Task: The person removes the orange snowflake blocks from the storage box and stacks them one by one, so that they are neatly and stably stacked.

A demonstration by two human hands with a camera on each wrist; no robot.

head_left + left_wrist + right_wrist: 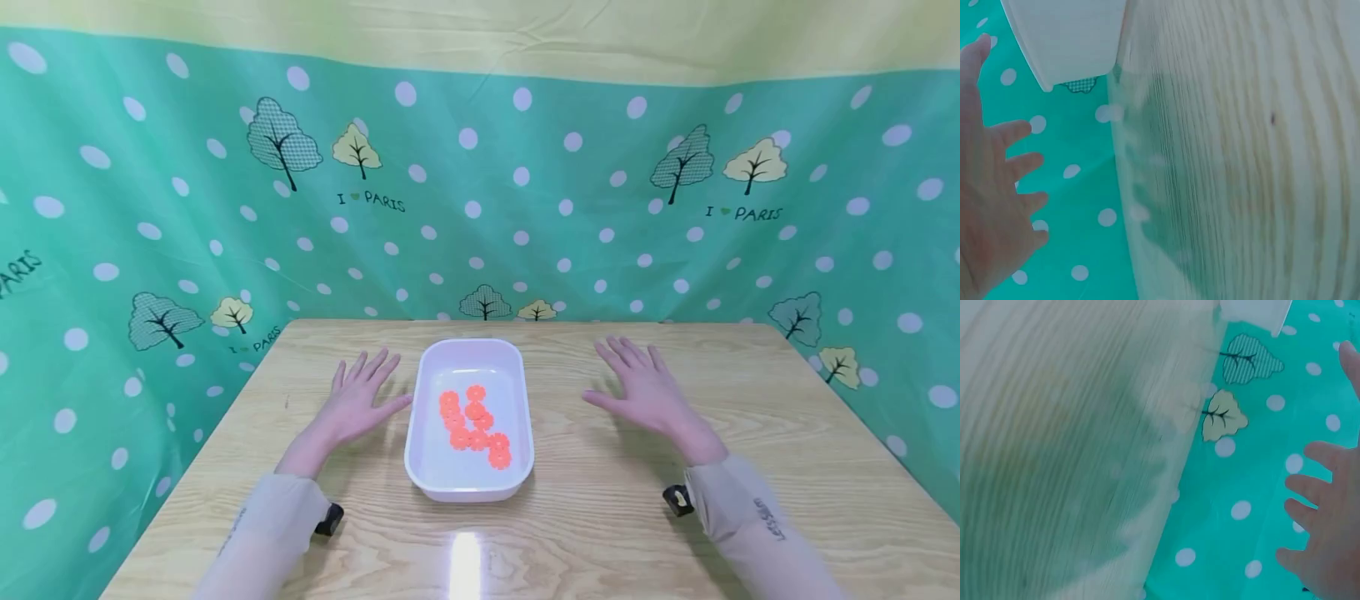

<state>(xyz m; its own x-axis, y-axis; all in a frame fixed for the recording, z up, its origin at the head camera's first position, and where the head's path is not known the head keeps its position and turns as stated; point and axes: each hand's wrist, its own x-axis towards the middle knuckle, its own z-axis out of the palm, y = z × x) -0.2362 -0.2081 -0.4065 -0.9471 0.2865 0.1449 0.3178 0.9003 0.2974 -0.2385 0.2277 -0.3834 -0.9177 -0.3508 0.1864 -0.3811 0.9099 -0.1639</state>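
Note:
A white plastic tub (468,486) stands on the wooden table between the two hands. On its floor lie several orange flower-shaped pieces (477,411), some overlapping. The left hand (362,400) is held out with spread fingers just left of the tub, its thumb close to the rim; whether they touch I cannot tell. To the right of the tub, farther off, the right hand (643,390) has its fingers spread too. Neither hand holds anything. Each wrist view shows its own hand above the table and a corner of the tub (1072,37).
The light wooden table (600,533) ends at a back edge in front of a green dotted curtain (525,208) printed with trees. Each wrist carries a small black strap device (678,500). A bright light reflection lies on the table near the front.

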